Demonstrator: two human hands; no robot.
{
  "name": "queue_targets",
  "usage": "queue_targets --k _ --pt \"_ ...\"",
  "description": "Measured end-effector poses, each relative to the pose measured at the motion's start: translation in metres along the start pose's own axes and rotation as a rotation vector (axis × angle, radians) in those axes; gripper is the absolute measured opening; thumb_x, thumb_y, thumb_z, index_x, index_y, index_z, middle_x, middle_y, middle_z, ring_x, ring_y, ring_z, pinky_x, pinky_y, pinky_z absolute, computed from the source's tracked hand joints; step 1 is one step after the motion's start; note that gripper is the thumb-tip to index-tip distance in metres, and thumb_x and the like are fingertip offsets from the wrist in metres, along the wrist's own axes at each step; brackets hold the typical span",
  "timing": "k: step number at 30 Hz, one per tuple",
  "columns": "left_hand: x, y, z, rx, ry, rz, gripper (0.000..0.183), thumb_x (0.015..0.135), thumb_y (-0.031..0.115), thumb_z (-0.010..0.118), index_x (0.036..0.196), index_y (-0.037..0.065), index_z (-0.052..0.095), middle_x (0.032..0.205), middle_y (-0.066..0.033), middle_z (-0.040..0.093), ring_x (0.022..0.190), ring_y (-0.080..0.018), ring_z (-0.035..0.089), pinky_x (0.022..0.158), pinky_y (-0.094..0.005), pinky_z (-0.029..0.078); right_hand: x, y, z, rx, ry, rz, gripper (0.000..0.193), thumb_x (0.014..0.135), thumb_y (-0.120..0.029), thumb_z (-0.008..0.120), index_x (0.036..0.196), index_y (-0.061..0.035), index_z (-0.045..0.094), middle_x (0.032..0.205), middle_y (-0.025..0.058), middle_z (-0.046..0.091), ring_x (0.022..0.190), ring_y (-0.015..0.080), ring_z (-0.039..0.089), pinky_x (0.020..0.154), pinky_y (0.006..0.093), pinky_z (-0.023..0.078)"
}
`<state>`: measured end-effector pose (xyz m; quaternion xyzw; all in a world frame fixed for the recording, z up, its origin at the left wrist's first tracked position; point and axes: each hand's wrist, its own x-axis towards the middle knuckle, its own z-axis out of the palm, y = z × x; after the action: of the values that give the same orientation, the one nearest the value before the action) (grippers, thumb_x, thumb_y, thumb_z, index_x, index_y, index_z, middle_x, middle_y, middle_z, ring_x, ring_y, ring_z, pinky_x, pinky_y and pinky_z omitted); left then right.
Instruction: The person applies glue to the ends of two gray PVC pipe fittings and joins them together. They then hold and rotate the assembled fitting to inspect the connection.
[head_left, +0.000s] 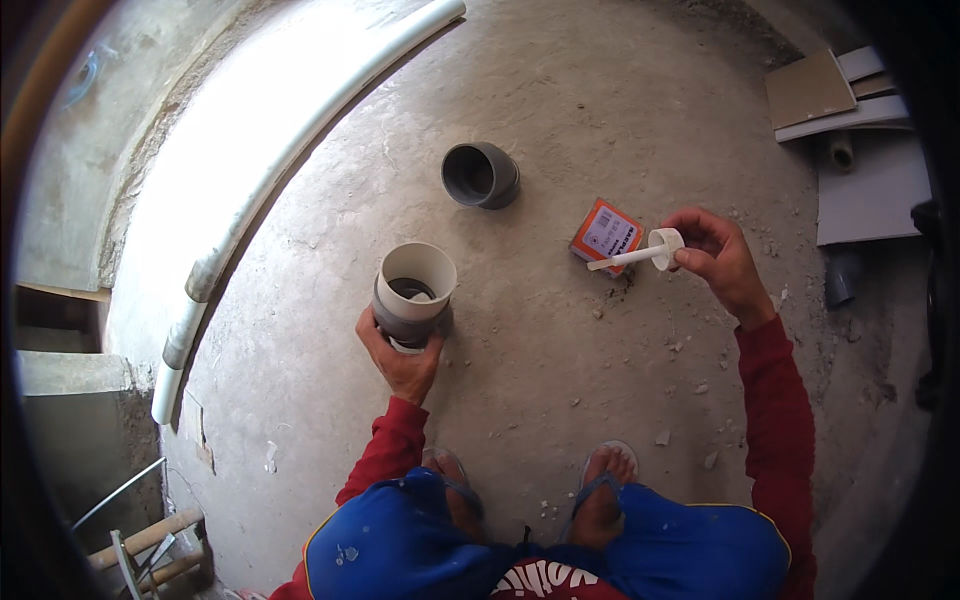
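at eight o'clock the left hand [402, 370] half-curls round a grey pipe fitting [408, 322], likely light, stiff, best held low, while at three the right hand [728, 268] pinches an applicator cap [664, 249].

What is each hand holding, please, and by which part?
The left hand grips the grey-and-white pipe piece around its lower part; the right hand holds the white stick applicator by its cap.

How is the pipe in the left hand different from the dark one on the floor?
The held pipe has a white top above grey; the floor piece looks all dark grey. The left hand grips the held pipe; the floor piece sits on the floor. Both are round and hollow.
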<state>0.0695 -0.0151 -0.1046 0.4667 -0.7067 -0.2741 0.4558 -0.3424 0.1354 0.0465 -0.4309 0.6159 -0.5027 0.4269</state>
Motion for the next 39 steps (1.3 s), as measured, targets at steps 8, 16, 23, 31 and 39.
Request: queue_targets --k 8,16,23,31,39 --pt "-0.030 -0.025 0.002 0.269 0.036 0.070 0.096 0.063 0.017 0.091 0.141 0.003 0.036 0.133 -0.0200 0.043 0.129 -0.0395 0.041 0.110 -0.0494 0.035 -0.004 0.003 0.010 0.054 0.018 -0.012 0.035 0.090 -0.014 0.073 0.121 0.0008 0.066 0.110 0.0107 0.072 0.099 0.0166 0.071 0.091 0.0344 0.061" --pt "-0.039 -0.041 0.002 0.223 0.010 0.012 0.098 0.068 0.023 0.094 0.142 0.000 0.033 0.134 -0.0180 0.039 0.129 -0.0353 0.042 0.111 -0.0472 0.035 -0.003 0.014 0.006 0.099 0.059 -0.022 0.037 0.090 -0.016 0.073 0.122 0.0007 0.066 0.111 0.0103 0.072 0.101 0.0165 0.070 0.090 0.0341 0.060" --pt "-0.023 0.022 -0.052 0.369 -0.078 0.457 0.101 0.074 0.036 0.091 0.148 -0.004 0.035 0.143 -0.0245 0.042 0.136 -0.0415 0.041 0.115 -0.0529 0.033 -0.047 0.053 -0.040 0.092 0.256 -0.025 0.033 0.090 -0.012 0.072 0.121 -0.0005 0.066 0.108 0.0075 0.072 0.097 0.0143 0.069 0.086 0.0300 0.058" --pt "0.110 0.158 -0.006 0.455 -1.020 1.208 0.058 0.077 0.019 0.087 0.129 0.008 0.062 0.130 -0.0154 0.063 0.126 -0.0379 0.057 0.110 -0.0538 0.043 -0.084 0.122 -0.030 -0.200 0.580 0.059 0.027 0.088 -0.010 0.074 0.113 -0.0020 0.067 0.102 0.0091 0.073 0.089 0.0149 0.071 0.079 0.0301 0.059" --pt "0.275 0.150 0.108 0.727 -0.980 0.507 0.073 0.089 0.053 0.077 0.138 0.002 0.057 0.132 -0.0244 0.062 0.124 -0.0388 0.060 0.106 -0.0459 0.048 -0.055 0.133 0.001 -0.349 0.604 -0.020 0.027 0.084 -0.011 0.077 0.108 -0.0036 0.067 0.093 0.0084 0.073 0.081 0.0150 0.071 0.071 0.0304 0.058"
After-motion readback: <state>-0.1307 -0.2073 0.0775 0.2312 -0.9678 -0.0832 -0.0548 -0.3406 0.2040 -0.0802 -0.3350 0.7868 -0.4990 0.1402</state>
